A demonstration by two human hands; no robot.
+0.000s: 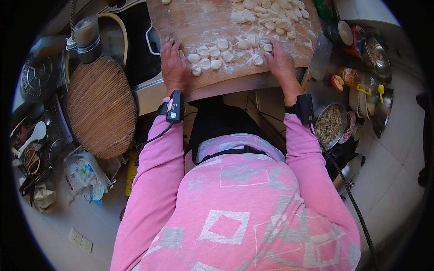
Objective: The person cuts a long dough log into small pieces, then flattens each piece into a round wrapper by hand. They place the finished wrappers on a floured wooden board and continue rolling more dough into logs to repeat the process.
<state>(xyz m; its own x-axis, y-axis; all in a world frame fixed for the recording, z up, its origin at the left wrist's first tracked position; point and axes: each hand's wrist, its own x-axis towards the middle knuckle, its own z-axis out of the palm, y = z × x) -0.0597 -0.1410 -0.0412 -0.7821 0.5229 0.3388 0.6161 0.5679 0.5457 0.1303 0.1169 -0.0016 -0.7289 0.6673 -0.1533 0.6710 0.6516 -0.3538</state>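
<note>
A floured wooden board (190, 22) lies across the counter in front of me. My left hand (175, 67) rests at its left edge, fingers stretched forward, holding nothing I can see. On the near right part of the board lies my right hand (281, 65), its fingers extended. Beside its thumb and fingertips is a small dough piece (268, 47); whether they touch it I cannot tell. Several small, flattened dough pieces (214, 52) sit between my hands, dusted with flour. Farther back at the right is a larger spread of pale dough pieces (271, 13).
Left of me stand a ridged round wooden board (101, 108) and a rack area with a white spoon (36, 135). At right are a metal bowl of chopped filling (332, 122), an orange-labelled bottle (350, 77) and another metal bowl (377, 58). A cable (352, 194) runs down from my right wrist.
</note>
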